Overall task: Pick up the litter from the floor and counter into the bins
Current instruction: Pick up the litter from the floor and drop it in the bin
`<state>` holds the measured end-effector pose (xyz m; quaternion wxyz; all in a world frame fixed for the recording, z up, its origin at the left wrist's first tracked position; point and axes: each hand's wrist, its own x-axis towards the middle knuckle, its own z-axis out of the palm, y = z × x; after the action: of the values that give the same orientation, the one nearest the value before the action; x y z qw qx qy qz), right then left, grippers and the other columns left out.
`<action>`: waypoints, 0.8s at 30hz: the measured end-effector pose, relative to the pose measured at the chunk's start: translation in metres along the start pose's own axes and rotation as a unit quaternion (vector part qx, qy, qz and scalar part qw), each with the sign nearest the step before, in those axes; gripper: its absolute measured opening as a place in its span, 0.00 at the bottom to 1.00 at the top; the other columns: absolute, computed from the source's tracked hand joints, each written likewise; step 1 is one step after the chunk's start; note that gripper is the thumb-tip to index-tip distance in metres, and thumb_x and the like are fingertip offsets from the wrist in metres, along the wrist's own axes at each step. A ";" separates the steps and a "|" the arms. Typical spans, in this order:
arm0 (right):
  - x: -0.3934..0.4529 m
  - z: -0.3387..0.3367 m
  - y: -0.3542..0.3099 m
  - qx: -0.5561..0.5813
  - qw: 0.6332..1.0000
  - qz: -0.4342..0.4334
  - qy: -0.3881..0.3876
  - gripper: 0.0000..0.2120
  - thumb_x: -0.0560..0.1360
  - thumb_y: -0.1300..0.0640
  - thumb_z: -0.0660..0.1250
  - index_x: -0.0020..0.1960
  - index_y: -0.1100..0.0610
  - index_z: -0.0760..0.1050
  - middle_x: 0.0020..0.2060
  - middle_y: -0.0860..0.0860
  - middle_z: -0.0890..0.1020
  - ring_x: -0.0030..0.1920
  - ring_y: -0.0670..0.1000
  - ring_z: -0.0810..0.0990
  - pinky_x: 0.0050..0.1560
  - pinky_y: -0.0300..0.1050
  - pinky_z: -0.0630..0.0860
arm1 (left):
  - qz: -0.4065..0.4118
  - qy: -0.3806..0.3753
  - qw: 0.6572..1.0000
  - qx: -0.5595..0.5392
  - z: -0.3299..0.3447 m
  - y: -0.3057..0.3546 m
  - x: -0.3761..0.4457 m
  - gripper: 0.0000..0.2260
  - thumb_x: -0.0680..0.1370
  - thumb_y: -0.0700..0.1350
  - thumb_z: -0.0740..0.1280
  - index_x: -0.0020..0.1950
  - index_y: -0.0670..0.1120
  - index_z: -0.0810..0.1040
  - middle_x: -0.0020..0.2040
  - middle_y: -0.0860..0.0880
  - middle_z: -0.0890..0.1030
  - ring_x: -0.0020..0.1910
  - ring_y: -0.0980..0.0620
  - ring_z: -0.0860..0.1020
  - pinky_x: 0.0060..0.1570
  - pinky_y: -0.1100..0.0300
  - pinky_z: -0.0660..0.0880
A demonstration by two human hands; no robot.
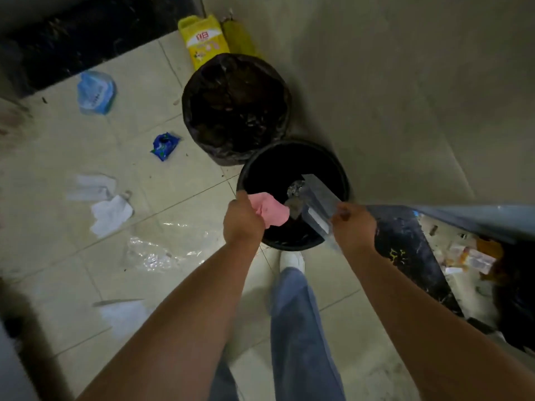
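While both hands hang over the near round black bin (292, 169), left hand (243, 217) pinches soft pink crumpled paper (270, 209) | right hand (353, 224) grips a flat grey box (317, 198) | 2 bins, far one (236, 108) bag-lined | tiled floor (72, 146): 2 white tissues (111, 212), 1 blue wrapper (164, 144)

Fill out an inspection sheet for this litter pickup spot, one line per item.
Surface: pale tiled floor, dirty, litter scattered on it.
Job's things: near bin, open; far bin lined with a dark bag.
Clutter: blue wrapper, pale blue bag, white papers, clear plastic film on the floor; more litter on the dark counter.
Grippers: left hand holds pink paper over the near bin; right hand holds a grey flat piece there.
Cables: nothing seen.
Surroundings: yellow bag by the wall.
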<state>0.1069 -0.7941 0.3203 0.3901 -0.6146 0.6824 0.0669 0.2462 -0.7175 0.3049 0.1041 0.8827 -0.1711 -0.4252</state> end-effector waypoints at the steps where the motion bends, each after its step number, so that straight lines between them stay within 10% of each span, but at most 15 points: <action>1: 0.014 0.003 0.000 -0.014 1.000 0.000 -0.022 0.08 0.76 0.69 0.57 0.46 0.62 0.74 0.45 0.62 0.76 0.46 0.57 0.75 0.33 0.39 0.63 | -0.001 -0.005 1.000 0.018 0.010 0.007 0.010 0.19 0.77 0.35 0.63 0.68 0.38 0.65 0.65 0.37 0.74 0.64 0.38 0.74 0.61 0.49 0.74; 11: 0.071 0.029 0.001 -0.184 0.942 -0.036 -0.279 0.16 0.79 0.62 0.55 0.65 0.63 0.68 0.64 0.63 0.74 0.63 0.62 0.72 0.63 0.49 0.69 | 0.108 -0.069 0.964 0.234 0.045 0.003 0.035 0.19 0.79 0.41 0.58 0.70 0.43 0.67 0.71 0.44 0.68 0.72 0.43 0.64 0.68 0.51 0.67; 15: 0.068 0.039 -0.012 -0.262 0.918 -0.155 -0.253 0.19 0.79 0.55 0.55 0.67 0.62 0.65 0.67 0.63 0.71 0.67 0.62 0.69 0.66 0.53 0.68 | 0.180 -0.047 0.941 0.282 0.017 -0.015 0.030 0.21 0.82 0.46 0.54 0.76 0.47 0.58 0.79 0.47 0.55 0.78 0.47 0.50 0.76 0.52 0.54; 24: 0.007 0.102 -0.117 -0.404 0.776 -0.443 -0.195 0.29 0.79 0.44 0.49 0.75 0.55 0.47 0.77 0.53 0.48 0.76 0.59 0.45 0.76 0.59 0.46 | -0.018 0.035 0.952 0.302 -0.060 -0.127 -0.005 0.27 0.83 0.52 0.50 0.78 0.44 0.43 0.79 0.44 0.42 0.78 0.45 0.40 0.77 0.50 0.40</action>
<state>0.2571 -0.7691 0.2909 0.2175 -0.9238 0.1541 0.2748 0.3177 -0.5960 0.3039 -0.1693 0.8901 -0.2716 -0.3245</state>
